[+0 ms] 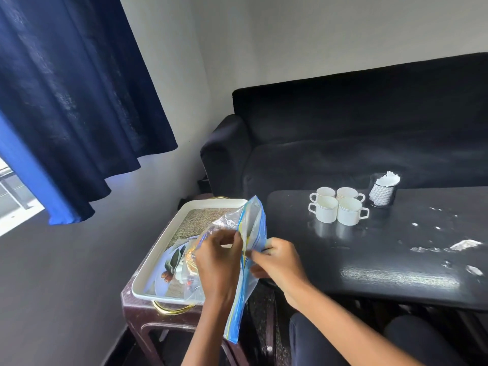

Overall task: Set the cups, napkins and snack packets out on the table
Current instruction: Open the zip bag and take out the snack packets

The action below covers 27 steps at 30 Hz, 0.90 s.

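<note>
Four cups (338,207), one tray (169,228), one bag (250,233)

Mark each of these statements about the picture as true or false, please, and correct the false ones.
1. Four white cups stand together on the black table. True.
2. The napkin holder lies on the tray. False: it stands upright on the table, right of the cups.
3. Both hands hold a clear zip bag with blue edges. True: the left hand and right hand pinch its opening.
4. The tray rests on the sofa. False: it sits on a brown stool beside the table.
5. The cups are stacked. False: they stand side by side.
</note>
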Tool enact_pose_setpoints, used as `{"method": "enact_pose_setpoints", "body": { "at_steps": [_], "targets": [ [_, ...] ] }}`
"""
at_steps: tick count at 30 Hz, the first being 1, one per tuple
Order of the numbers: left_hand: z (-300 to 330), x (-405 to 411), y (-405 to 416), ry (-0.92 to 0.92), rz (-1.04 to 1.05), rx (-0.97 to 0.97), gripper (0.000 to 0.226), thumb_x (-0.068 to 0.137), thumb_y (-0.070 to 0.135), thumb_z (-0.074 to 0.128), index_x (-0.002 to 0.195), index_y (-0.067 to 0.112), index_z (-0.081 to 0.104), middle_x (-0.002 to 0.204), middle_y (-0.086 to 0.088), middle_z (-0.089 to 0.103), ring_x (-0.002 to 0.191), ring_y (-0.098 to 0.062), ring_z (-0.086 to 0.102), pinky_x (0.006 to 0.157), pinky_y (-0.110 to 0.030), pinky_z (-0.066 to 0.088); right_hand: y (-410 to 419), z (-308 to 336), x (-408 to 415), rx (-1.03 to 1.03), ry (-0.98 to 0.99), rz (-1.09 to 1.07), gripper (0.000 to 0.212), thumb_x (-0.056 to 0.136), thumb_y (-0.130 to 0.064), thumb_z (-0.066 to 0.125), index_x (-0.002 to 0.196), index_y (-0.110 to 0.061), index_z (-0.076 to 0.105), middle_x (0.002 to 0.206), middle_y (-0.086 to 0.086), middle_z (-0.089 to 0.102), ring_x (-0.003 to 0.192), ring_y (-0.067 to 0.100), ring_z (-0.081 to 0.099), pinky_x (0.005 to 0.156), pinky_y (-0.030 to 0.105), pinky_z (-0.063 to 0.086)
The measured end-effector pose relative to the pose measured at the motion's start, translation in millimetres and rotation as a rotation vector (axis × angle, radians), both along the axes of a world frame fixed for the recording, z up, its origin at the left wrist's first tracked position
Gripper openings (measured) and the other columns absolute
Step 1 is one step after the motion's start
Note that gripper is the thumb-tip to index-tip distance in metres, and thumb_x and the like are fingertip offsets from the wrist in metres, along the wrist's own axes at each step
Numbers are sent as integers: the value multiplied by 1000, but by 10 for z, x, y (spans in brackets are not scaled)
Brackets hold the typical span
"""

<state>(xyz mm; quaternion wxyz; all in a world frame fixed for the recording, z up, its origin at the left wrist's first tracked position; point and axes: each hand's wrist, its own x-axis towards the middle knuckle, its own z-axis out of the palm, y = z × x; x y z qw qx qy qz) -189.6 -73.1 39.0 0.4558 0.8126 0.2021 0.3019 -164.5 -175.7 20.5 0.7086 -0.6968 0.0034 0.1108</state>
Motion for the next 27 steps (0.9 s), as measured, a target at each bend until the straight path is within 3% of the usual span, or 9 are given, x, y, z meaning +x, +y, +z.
{"method": "enact_pose_setpoints", "body": {
  "at_steps": [4, 8, 10, 14, 18, 23, 25, 27],
  "targets": [
    [-20, -8, 21, 39, -27, 5, 9, 79, 23, 69, 72, 27, 72, 68, 20, 69, 70, 7, 64, 63, -8, 43, 42, -68, -78, -11, 23, 52, 6, 78, -2, 69, 76, -7, 66, 75, 15, 70, 64, 21, 67, 63, 36, 60],
    [-61, -26, 5, 199, -128, 111, 15, 76, 43, 72, 77, 28, 73, 72, 18, 70, 71, -1, 65, 66, -23, 49, -23, -50, 0, 16, -10, -51, 15, 79, 1, 68, 69, -10, 66, 68, 11, 68, 61, 19, 65, 61, 34, 58],
    [-58, -27, -23, 226, -143, 150, 12, 77, 41, 70, 72, 30, 70, 71, 17, 70, 70, -5, 65, 64, -23, 48, -70, -35, 48, 25, -24, -87, 16, 78, 1, 70, 68, -11, 67, 67, 10, 69, 61, 20, 66, 65, 37, 60],
    [-33, -25, -59, 184, -121, 142, 14, 79, 27, 67, 65, 30, 67, 70, 12, 71, 68, -11, 67, 66, -28, 52, -133, -40, 89, 49, -33, -113, 18, 77, 5, 69, 69, -12, 68, 63, 8, 71, 58, 19, 68, 59, 31, 58],
    [-14, -42, 28, 108, -25, 89, 9, 80, 23, 65, 75, 23, 73, 72, 9, 72, 67, -15, 69, 69, -31, 52, -206, -50, 142, 26, -37, -186, 18, 77, 6, 68, 71, -11, 66, 68, 11, 70, 60, 20, 69, 51, 22, 53],
    [-12, -28, 109, 66, 35, 52, 11, 83, 21, 63, 79, 20, 74, 76, 6, 73, 68, -18, 70, 72, -33, 53, -339, -77, 176, 42, -21, -223, 13, 79, 7, 64, 78, -6, 66, 75, 14, 70, 66, 23, 69, 56, 26, 54],
    [-10, -30, 85, 46, 21, 42, 11, 83, 20, 63, 77, 23, 72, 72, 9, 72, 64, -15, 69, 70, -32, 53, -347, -49, 133, 44, 11, -173, 6, 80, 0, 66, 83, -4, 65, 75, 14, 71, 63, 20, 69, 58, 28, 57],
    [-9, -37, 59, 19, 2, 30, 12, 83, 20, 63, 75, 26, 70, 68, 12, 70, 60, -12, 68, 68, -31, 53, -318, -11, 52, 50, 54, -84, 12, 80, -9, 70, 86, -2, 63, 74, 14, 71, 58, 20, 68, 58, 31, 58]
  ]
}}
